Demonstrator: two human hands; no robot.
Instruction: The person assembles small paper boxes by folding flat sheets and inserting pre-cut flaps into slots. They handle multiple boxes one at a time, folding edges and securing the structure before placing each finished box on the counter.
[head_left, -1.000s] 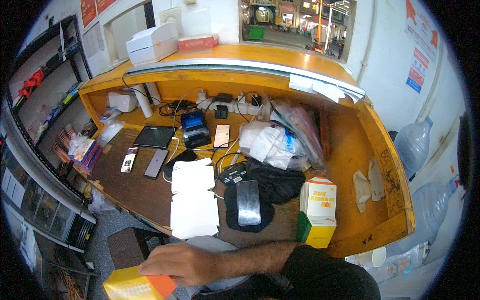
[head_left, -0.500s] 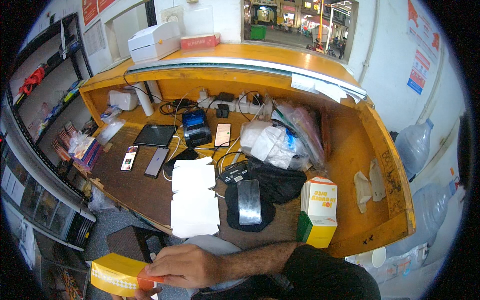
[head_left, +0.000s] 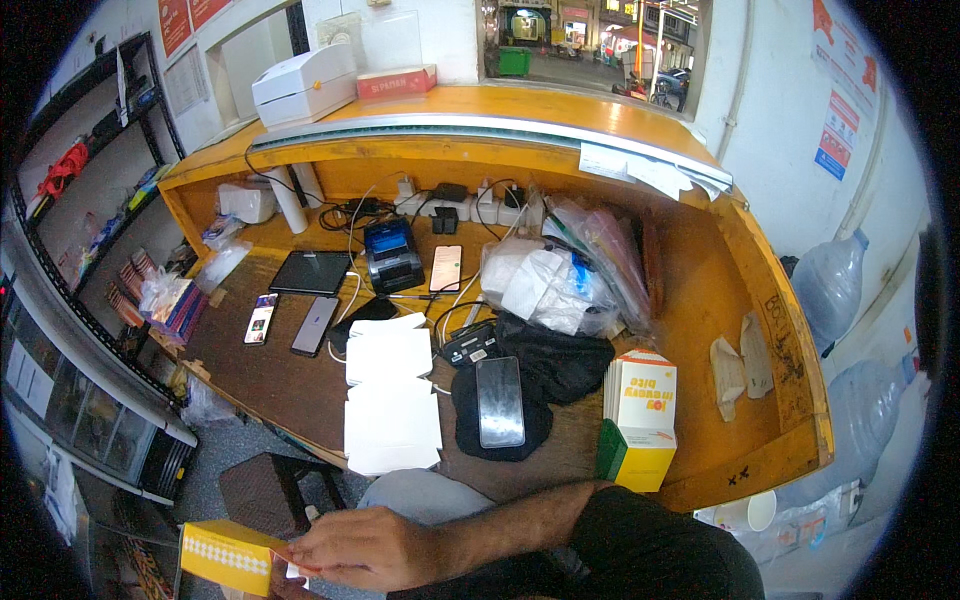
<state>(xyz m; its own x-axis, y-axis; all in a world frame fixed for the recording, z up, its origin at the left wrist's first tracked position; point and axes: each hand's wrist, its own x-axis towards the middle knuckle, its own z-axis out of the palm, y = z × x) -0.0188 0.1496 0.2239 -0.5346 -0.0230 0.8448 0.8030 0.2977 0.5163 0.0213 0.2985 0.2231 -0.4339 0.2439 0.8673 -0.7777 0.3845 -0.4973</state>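
Observation:
A small yellow carton [head_left: 225, 560] with a white checkered band is held at the lower left, beyond the desk's front edge. My right hand [head_left: 365, 548] reaches across from the right and pinches the carton's orange-red end flap between thumb and fingers. Only a bit of my left hand [head_left: 292, 590] shows beneath that end; its fingers appear to be against the carton, mostly hidden. White flat carton blanks [head_left: 392, 425] lie overlapped on the desk in front of me. To their right, a stack of printed carton blanks [head_left: 645, 395] stands by a yellow-and-green panel.
A dark-screened phone [head_left: 500, 400] rests on black cloth [head_left: 555, 355]. Further back are more phones [head_left: 315, 325], a tablet [head_left: 308, 271], a blue-black device [head_left: 393, 255], cables and plastic bags [head_left: 550, 285]. A dark stool [head_left: 265, 490] stands below left.
My right hand has shifted slightly lower and left along the carton's end. The carton has turned, its end flap now angled more open. Less of my left hand shows.

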